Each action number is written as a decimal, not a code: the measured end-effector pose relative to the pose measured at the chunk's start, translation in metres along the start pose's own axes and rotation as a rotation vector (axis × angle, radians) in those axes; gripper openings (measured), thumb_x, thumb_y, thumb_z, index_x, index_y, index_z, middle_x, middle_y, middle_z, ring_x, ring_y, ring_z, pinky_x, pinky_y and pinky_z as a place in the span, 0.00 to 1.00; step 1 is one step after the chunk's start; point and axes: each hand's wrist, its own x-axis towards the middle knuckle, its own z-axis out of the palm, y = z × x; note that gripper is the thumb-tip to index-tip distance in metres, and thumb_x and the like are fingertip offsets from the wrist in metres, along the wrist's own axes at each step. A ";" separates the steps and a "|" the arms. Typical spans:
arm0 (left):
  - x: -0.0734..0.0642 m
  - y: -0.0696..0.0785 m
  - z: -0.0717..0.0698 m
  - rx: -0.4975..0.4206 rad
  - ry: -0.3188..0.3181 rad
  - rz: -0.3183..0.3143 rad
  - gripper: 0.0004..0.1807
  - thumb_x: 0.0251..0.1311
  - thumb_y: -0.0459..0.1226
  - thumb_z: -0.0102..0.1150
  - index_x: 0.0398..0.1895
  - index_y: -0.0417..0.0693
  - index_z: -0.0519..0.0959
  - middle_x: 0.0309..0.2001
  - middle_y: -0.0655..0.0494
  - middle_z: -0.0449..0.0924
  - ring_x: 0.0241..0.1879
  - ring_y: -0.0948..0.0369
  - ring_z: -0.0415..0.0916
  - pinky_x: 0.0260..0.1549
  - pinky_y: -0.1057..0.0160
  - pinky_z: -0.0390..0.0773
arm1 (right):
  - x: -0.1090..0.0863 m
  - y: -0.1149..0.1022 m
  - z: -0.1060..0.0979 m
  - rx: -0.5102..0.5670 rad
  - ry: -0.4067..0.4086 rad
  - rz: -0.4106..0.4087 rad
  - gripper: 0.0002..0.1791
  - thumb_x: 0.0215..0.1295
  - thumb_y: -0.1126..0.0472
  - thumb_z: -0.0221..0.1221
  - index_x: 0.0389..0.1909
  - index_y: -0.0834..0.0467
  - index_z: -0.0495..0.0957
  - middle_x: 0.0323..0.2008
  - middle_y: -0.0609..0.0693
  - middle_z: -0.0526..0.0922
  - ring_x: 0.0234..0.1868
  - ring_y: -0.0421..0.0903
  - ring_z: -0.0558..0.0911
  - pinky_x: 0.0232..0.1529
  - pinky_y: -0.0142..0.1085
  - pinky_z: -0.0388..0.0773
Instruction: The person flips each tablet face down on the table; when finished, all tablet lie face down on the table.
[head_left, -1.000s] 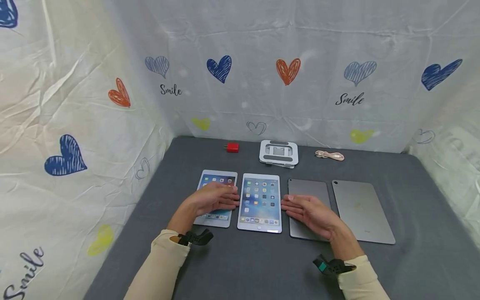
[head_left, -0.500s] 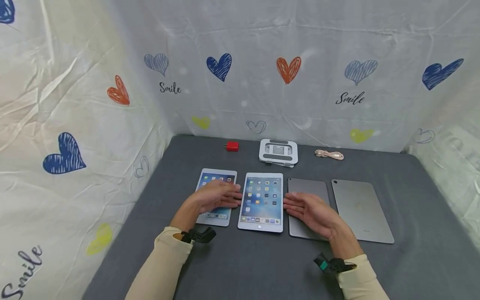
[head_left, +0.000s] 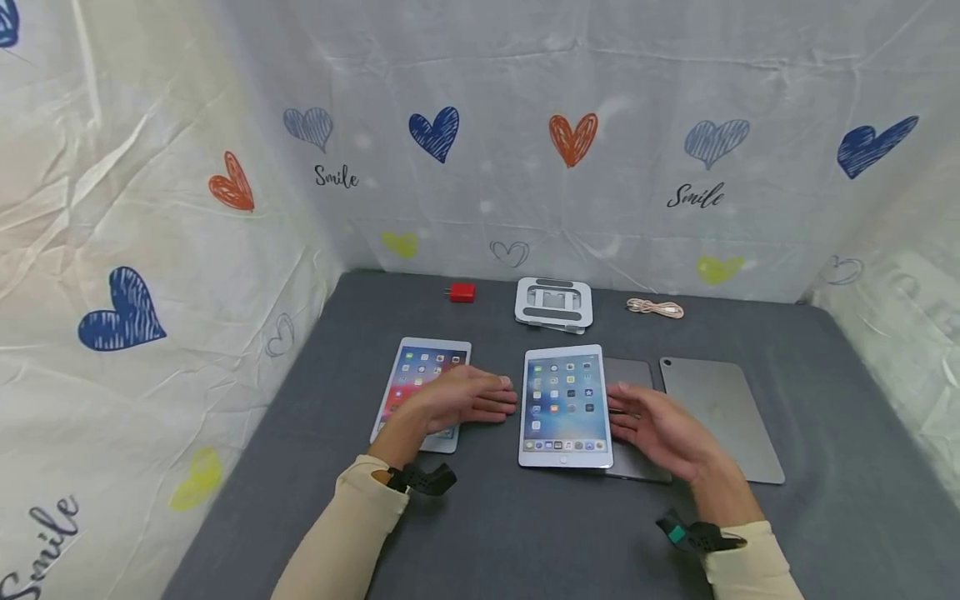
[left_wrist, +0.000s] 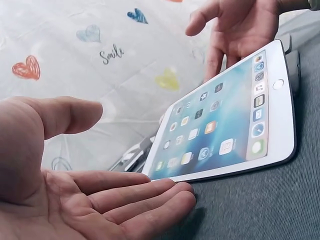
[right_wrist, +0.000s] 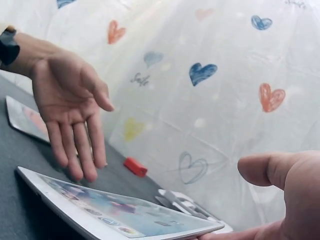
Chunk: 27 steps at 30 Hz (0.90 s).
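A white tablet (head_left: pixel 566 400) with its home screen lit lies between the hands, its right side overlapping a dark grey tablet (head_left: pixel 634 372) that lies back up. Straight fingers of my left hand (head_left: pixel 465 400) point at its left edge; in the left wrist view the fingertips (left_wrist: pixel 182 192) are at that edge, and whether they touch is unclear. On the other side, the extended fingers of my right hand (head_left: pixel 663 429) meet the right edge, thumb raised and apart. In the right wrist view this tablet (right_wrist: pixel 55 200) looks tilted. Beneath my left forearm is another lit white tablet (head_left: pixel 408 375).
A lighter grey tablet (head_left: pixel 723 417) lies face down at the right. Along the back of the grey-covered table (head_left: pixel 510 533) sit a red charger plug (head_left: pixel 462 292), a folded white stand (head_left: pixel 553 303) and a bundled cable (head_left: pixel 655 308). Heart-printed sheets surround the table.
Between my hands the middle white tablet has slid right, over part of the dark grey tablet. Both hands have moved right with it, and a gap has opened between the two white tablets.
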 end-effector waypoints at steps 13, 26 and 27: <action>-0.011 0.019 0.014 -0.018 -0.100 0.111 0.30 0.84 0.40 0.56 0.78 0.28 0.69 0.76 0.31 0.73 0.72 0.45 0.80 0.69 0.51 0.83 | -0.025 -0.014 -0.021 -0.109 0.014 -0.078 0.41 0.92 0.44 0.43 0.85 0.73 0.49 0.81 0.69 0.59 0.64 0.40 0.81 0.63 0.30 0.83; -0.015 0.040 0.037 -0.108 -0.194 0.190 0.25 0.86 0.37 0.52 0.77 0.32 0.72 0.76 0.33 0.73 0.73 0.44 0.78 0.70 0.53 0.82 | -0.029 -0.033 0.000 -0.118 -0.049 -0.164 0.40 0.92 0.46 0.44 0.84 0.74 0.51 0.81 0.72 0.57 0.64 0.41 0.82 0.65 0.28 0.82; -0.015 0.042 0.039 -0.116 -0.202 0.194 0.25 0.86 0.36 0.52 0.77 0.32 0.72 0.77 0.33 0.73 0.73 0.44 0.78 0.70 0.53 0.82 | -0.029 -0.035 0.003 -0.124 -0.045 -0.167 0.40 0.92 0.46 0.44 0.85 0.73 0.52 0.81 0.71 0.58 0.63 0.42 0.82 0.64 0.28 0.82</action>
